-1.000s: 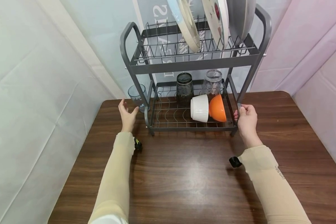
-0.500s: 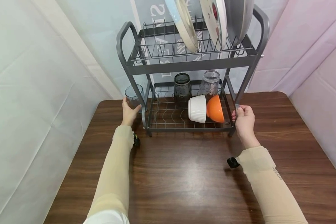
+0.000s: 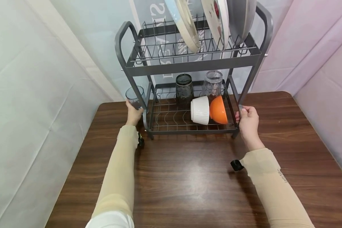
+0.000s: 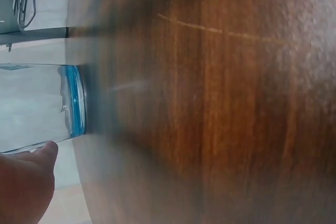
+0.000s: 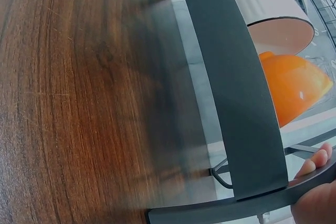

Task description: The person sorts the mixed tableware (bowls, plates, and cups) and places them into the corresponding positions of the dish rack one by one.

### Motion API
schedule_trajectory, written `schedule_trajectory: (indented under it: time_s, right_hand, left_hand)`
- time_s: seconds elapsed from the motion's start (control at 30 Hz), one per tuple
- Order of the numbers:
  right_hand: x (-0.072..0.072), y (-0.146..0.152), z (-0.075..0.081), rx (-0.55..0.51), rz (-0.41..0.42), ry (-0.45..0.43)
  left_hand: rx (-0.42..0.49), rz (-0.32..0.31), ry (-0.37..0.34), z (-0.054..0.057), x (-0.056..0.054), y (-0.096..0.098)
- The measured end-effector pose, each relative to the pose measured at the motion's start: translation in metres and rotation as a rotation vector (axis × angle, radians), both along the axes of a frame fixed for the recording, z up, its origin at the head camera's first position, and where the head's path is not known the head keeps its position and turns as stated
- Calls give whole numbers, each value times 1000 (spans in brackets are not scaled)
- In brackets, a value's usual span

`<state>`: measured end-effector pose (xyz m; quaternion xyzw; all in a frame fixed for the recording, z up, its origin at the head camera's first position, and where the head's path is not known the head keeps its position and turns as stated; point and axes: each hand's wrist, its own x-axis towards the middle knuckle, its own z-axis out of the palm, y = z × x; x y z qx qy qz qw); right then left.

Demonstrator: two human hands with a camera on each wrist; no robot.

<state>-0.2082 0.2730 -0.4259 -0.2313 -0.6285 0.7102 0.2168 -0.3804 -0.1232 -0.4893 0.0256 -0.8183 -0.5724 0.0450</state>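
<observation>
A two-tier dark grey dish rack (image 3: 193,66) stands on the brown wooden table (image 3: 182,177). My right hand (image 3: 249,123) grips its lower right side frame, fingers curled round the bar; the right wrist view shows those fingers (image 5: 313,162) on the rail. Just outside the rack's left side stands a clear bluish drinking glass (image 3: 134,93). My left hand (image 3: 134,116) holds this glass, thumb on the rack side and fingers on the far left. In the left wrist view, a fingertip (image 4: 48,151) meets the wall of the glass near its blue-tinted base; the other fingers are hidden.
On the lower tier, a white ribbed bowl (image 3: 200,110) and an orange bowl (image 3: 218,110) lie on their sides. Behind them are a dark glass (image 3: 184,90) and a clear glass (image 3: 212,83), upside down. Several plates (image 3: 185,28) stand in the upper tier. White sheeting (image 3: 31,120) surrounds the table.
My left hand has moved forward and its fingers have closed in on the glass. The right hand stays on the rack frame. The whole view has shifted slightly.
</observation>
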Motion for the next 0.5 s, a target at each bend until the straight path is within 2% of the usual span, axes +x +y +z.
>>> schedule_trajectory:
  time_s: [0.17,0.33,0.5]
  right_hand:
    - [1,2,0,-19,2,1]
    - [-2,2,-2,-7,2,-20]
    - [-2,2,-3,7,-4,-30]
  left_hand:
    - [3,-7,39,-6,-3,2]
    - [16,12,-7,-10,-6,1]
    - [66,13,-63,-15,-9,1]
